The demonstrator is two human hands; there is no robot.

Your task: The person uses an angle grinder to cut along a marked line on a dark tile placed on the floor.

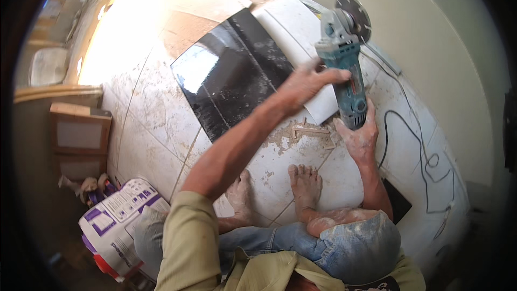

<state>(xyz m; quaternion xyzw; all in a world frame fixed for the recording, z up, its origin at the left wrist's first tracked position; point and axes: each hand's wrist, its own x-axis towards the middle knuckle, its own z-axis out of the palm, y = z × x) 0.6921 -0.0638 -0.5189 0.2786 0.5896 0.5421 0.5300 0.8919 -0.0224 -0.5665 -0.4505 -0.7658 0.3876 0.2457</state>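
Both hands are on a teal angle grinder [350,83], raised at the right above the floor. Its thin cutting disc [353,17] points away from me. My left hand [309,83] grips the body's left side, thumb across the top and fingers partly hidden. Around the rear end closes my right hand [360,139]. Left of the grinder, a glossy black tile [229,70] lies on the floor, marked with pale straight lines and dust. A white slab [293,35] sits beyond it, partly under the grinder and my left hand.
A dark power cord [417,134] loops over the dusty white tiled floor at the right, beside the wall [431,37]. Small debris [309,132] lies ahead of my bare feet [305,186]. A white and purple package [121,218] and a wooden cabinet [79,137] stand left.
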